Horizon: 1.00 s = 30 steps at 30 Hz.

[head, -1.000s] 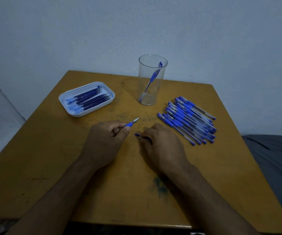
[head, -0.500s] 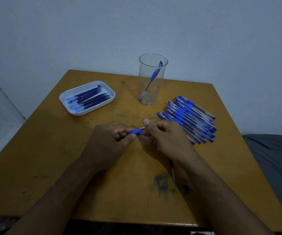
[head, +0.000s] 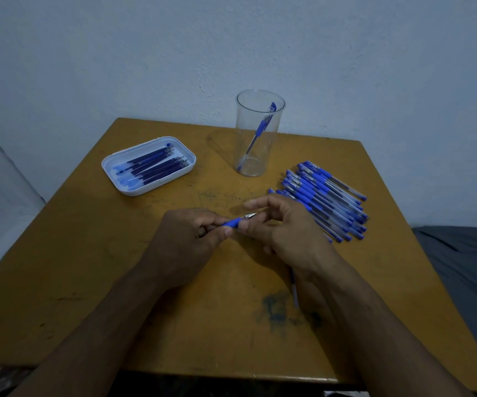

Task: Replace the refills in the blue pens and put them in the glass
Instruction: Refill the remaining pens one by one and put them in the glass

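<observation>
No brand, label or writing can be read on any pen, on the tray or on the glass; the print on the pen barrels is too small to make out. Both hands meet over the middle of the tabletop [head: 88, 253]. The left hand [head: 187, 247] has its fingers curled round a blue pen [head: 236, 222], thumb pressed against the blue grip, the metal tip pointing right and away from the person. The right hand [head: 286, 230] pinches that same pen at its tip end with thumb and fingers, the forefinger raised above it. A thin refill [head: 294, 290] lies on the tabletop, partly under the right wrist. The clear glass [head: 257, 138] stands upright at the far side with one blue pen leaning inside. To its right lies a pile of blue pens [head: 323, 199], just beside the right hand. A white tray [head: 134, 190] of refills sits far left
</observation>
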Tool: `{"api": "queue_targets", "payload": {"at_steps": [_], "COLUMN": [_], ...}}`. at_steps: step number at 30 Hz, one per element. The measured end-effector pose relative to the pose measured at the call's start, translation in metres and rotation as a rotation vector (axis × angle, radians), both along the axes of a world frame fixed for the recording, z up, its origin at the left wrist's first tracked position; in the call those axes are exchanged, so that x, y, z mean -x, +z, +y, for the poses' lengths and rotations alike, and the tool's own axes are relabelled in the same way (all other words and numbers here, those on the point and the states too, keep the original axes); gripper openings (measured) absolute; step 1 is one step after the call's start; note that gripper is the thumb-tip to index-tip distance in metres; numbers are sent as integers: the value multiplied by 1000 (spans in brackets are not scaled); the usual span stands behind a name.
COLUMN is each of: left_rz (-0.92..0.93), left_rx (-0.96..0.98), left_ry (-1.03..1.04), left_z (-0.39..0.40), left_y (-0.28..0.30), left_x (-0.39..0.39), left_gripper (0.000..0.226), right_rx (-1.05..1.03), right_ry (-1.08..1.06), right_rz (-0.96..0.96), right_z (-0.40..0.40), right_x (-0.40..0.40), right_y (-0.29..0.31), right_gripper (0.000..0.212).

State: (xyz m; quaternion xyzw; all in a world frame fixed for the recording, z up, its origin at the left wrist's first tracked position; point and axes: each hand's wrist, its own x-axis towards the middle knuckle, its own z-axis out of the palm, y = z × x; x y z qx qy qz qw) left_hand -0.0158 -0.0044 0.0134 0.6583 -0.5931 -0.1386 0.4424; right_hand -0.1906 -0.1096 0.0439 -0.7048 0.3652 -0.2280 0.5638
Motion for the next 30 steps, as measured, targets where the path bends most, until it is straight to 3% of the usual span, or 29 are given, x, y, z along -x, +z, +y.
{"api": "queue_targets", "payload": {"at_steps": [3, 6, 9, 11, 14, 16, 19, 23, 30], "left_rz": [1, 5, 17, 13, -7, -2, 24, 11, 108], "left_rx": [-1, -11, -2, 7, 2, -6, -10, -13, -47], "left_ry": [9, 20, 19, 14, 18, 28, 29, 30, 57], "left_z": [0, 0, -1, -1, 0, -1, -1, -1, 0], "left_y": [-1, -2, -2, -2, -2, -2, -2, -2, -3], "left_x": [1, 1, -1, 0, 1, 1, 0, 1, 0], "left_gripper": [18, 17, 16, 17, 18, 17, 17, 18, 14], "right_rx": [100, 102, 27, 85, 200, 151, 47, 143, 223], "right_ry": [-44, 6, 60, 15, -30, 35, 95, -30, -123], "right_rz": [53, 31, 3, 29, 72, 18, 14, 47, -6], "right_z": [1, -2, -4, -2, -1, -2, -2, 0, -4], "right_x": [0, 3, 5, 3, 1, 3, 4, 0, 1], "right_y": [-1, 0, 1, 0, -4, -2, 1, -3, -4], "right_gripper": [32, 9, 26, 15, 18, 10, 45, 10, 5]}}
